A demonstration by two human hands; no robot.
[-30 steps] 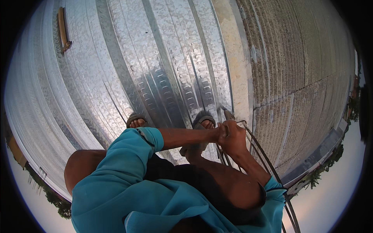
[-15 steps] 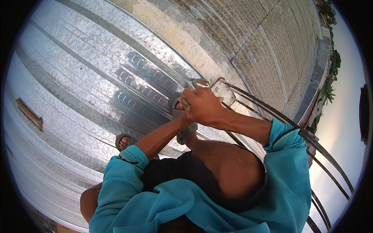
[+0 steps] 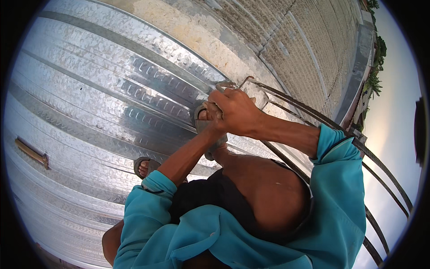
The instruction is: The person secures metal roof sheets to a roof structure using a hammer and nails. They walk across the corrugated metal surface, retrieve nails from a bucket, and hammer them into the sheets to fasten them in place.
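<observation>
Beside the concrete ledge [image 3: 197,29], the left hand [image 3: 213,111] and right hand [image 3: 240,112] are clenched together around a mostly hidden metal tool [image 3: 225,84], apparently doubled for leverage, with steel rebar [image 3: 313,112] seen across that ledge.

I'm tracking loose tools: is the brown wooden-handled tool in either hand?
No, the brown wooden-handled tool lies on the ribbed silver metal decking, apart from the left hand and right hand.
</observation>
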